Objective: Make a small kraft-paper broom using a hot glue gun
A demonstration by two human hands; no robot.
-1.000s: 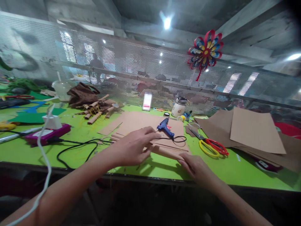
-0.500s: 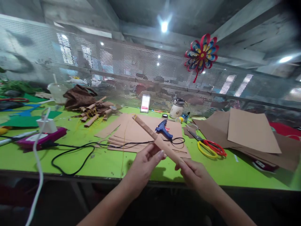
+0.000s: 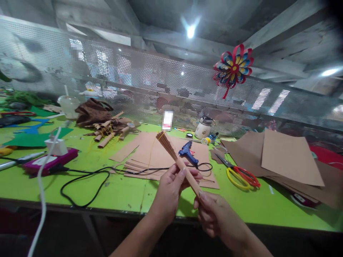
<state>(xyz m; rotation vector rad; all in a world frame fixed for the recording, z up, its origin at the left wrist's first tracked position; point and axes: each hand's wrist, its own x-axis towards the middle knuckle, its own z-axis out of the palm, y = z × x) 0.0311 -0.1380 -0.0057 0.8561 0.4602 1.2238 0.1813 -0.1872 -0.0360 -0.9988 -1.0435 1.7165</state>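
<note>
Both hands hold a pleated brown paper piece (image 3: 167, 146) with a smooth paper-wrapped handle (image 3: 190, 177), slanting up and to the left over the table. Its many folded layers spread slightly towards the far end, where yellow thread shows. My left hand (image 3: 171, 189) is closed round the handle near the pleats, with some fingers behind it. My right hand (image 3: 218, 212) pinches the near end of the handle. Just beyond the pleats lies a blue glue gun (image 3: 188, 152), on a stack of brown paper sheets (image 3: 146, 142).
Scissors with red and yellow handles (image 3: 241, 176) lie at the right, beside more brown sheets (image 3: 291, 157). At the left are paper rolls with yellow thread (image 3: 105, 137) and a purple power strip (image 3: 48, 162). A black cord (image 3: 88, 169) crosses the green table (image 3: 118, 194).
The paper piece has turned, so its pleated edges now face me. My left hand has slid its grip along the handle, and my right hand sits slightly lower. The view has tilted a little.
</note>
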